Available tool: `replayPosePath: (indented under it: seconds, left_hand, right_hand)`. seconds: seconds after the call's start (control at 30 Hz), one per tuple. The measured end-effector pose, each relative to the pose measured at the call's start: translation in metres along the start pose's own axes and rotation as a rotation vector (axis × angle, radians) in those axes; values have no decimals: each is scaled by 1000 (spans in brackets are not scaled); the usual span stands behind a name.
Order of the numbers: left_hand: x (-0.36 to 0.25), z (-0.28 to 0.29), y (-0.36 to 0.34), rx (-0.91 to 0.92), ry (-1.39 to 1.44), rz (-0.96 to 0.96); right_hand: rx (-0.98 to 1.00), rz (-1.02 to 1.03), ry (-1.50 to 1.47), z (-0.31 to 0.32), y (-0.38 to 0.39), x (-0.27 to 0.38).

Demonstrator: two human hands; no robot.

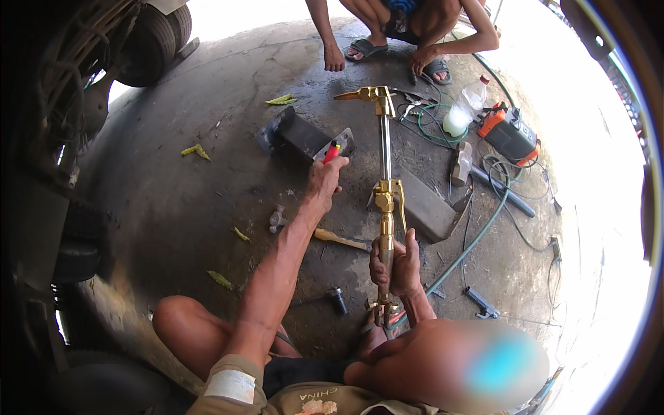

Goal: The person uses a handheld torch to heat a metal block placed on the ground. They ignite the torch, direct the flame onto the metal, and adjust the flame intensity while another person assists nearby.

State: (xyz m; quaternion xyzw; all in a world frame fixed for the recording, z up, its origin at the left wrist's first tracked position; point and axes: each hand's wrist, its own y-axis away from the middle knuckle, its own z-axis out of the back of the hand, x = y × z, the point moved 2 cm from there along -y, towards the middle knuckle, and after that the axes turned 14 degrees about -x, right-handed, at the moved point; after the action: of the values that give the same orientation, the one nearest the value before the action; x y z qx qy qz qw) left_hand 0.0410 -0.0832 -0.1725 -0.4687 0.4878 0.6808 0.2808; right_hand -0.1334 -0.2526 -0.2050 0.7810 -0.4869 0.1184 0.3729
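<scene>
My right hand [401,266] is wrapped round the handle of a brass cutting torch [386,149], which points away from me with its copper nozzle turned to the left. Hoses meet its near end by my leg. In my left hand [325,181] is a small red lighter [333,151], held up in closed fingers left of the torch. Just beyond that hand lies a dark steel section [297,133] with an end plate. Another steel section [427,207] rests on the ground right of the torch.
Opposite, a person [408,34] crouches in sandals. To the right are a bottle [467,107], an orange-and-black welding machine [510,135], a sledgehammer [462,164], cables and a hose [477,241]. A wooden-handled hammer [339,239] lies near my left forearm. Wheels [149,45] stand far left.
</scene>
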Motion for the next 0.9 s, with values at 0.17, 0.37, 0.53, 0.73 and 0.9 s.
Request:
replayPosePath:
  seconds: [0.17,0.37,0.53,0.73,0.9]
  left_hand:
    - [-33,17,9,75,-95,-385]
    - [38,25,94,690,-467,-260]
    - [59,29,144,836,-576,-402]
    - [69,22,167,793,-517,-854]
    - [81,23,171,734,-527,-971]
  right_hand:
    - [18,-4,-12,0,-1,3]
    - [-55,52,-65,-4,-6,33]
    - [-19,147,-159,8,-19,54]
    - [55,186,-219,15,-22,61]
    - [-11,201,-197,9,-15,62]
